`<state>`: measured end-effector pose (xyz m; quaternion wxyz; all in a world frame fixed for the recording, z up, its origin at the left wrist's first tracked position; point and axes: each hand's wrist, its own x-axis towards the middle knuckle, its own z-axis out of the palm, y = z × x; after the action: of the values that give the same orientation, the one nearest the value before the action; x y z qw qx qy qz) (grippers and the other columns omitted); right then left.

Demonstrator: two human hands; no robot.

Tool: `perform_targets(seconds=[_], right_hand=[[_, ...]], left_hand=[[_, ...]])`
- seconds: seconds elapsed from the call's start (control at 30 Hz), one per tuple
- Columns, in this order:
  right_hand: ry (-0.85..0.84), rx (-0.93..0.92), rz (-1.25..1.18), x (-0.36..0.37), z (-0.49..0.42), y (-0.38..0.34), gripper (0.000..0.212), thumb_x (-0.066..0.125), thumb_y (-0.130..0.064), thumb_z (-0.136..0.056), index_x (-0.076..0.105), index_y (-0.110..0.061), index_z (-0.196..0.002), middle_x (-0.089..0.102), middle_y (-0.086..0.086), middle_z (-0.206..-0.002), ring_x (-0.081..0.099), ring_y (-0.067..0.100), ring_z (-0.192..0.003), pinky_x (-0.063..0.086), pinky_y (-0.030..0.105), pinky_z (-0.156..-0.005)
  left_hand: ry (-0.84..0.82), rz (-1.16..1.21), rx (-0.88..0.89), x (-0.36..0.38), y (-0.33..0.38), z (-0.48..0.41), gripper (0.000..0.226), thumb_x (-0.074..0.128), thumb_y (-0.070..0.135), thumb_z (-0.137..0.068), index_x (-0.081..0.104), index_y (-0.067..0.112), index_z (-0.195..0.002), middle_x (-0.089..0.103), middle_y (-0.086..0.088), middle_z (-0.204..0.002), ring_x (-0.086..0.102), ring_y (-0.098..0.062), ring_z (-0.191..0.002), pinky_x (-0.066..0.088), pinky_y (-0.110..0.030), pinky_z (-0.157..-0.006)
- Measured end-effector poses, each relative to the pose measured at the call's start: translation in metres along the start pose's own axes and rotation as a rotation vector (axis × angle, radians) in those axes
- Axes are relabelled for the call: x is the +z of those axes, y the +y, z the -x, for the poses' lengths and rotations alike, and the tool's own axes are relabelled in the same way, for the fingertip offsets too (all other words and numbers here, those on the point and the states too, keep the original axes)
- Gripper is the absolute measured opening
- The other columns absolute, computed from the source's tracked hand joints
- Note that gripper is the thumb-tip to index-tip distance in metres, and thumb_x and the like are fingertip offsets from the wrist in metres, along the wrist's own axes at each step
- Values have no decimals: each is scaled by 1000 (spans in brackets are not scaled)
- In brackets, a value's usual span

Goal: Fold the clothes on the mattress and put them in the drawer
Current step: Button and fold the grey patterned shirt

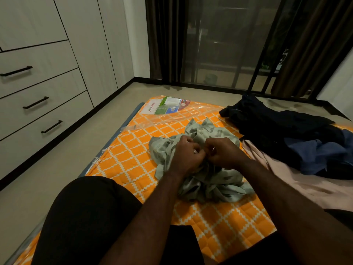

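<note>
Left hand (pixel 186 153) and right hand (pixel 224 152) both pinch the crumpled green shirt (pixel 210 131) lying mid-mattress (pixel 129 153), so it likely pays to find the collar and spread it flat before folding.

The mattress (pixel 131 155) lies on the floor (pixel 63 165) and runs from the near edge toward the far wall. The person sits at its near end, with a knee (pixel 86 213) over the near left part. Beyond the knee, about mid-mattress, rests a crumpled garment (pixel 208 131). The left hand (pixel 186 152) and right hand (pixel 223 152) grip its top, side by side and nearly touching. To the right, a heap of clothes (pixel 282 127) lies on a spread cloth (pixel 315 188) that reaches nearer. A printed label (pixel 168 107) sits at the mattress's far end. The drawers (pixel 44 111) stand along the left wall, across a strip of floor. Glass doors (pixel 219 44) flanked by curtains (pixel 164 35) close the far side.
</note>
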<state>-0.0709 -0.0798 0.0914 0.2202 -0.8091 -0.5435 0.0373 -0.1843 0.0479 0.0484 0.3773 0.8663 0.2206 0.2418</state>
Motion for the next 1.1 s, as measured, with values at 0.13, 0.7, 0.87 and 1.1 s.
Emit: perform_targets(seconds=[0.13,0.7,0.87,1.1], right_hand=[[-493,110,74,-15,0,2,23,76,-12,-85,65,-33,-82,62,-15,-83,58,0,-76,43,19,-62],[73,513,-70,-1,-7,9,54,78,-44,-85,63,-11,-126,69,8,-112,66,24,-101,56,39,-86],[-10,543,8,8,-4,12,47,73,-14,-82,60,-6,-127,67,15,-116,63,29,-105,56,38,-82],[-368,198,-77,-3,-5,-8,21,76,-12,-81,74,-29,-94,69,-7,-82,65,10,-73,51,25,-60]], left_hand=[[75,116,-83,1,1,-2,21,76,29,-85,70,20,-103,40,0,-128,53,-11,-105,48,-25,-84],[-522,434,-215,-2,8,3,26,61,-8,-84,72,1,-106,73,-17,-102,69,-19,-84,58,-30,-74],[-532,407,-222,2,9,2,15,62,4,-89,77,5,-89,76,-11,-86,72,-21,-79,60,-40,-83],[55,333,-432,-1,-4,-6,38,63,55,-88,69,18,-81,72,-2,-77,70,-23,-75,59,-49,-80]])
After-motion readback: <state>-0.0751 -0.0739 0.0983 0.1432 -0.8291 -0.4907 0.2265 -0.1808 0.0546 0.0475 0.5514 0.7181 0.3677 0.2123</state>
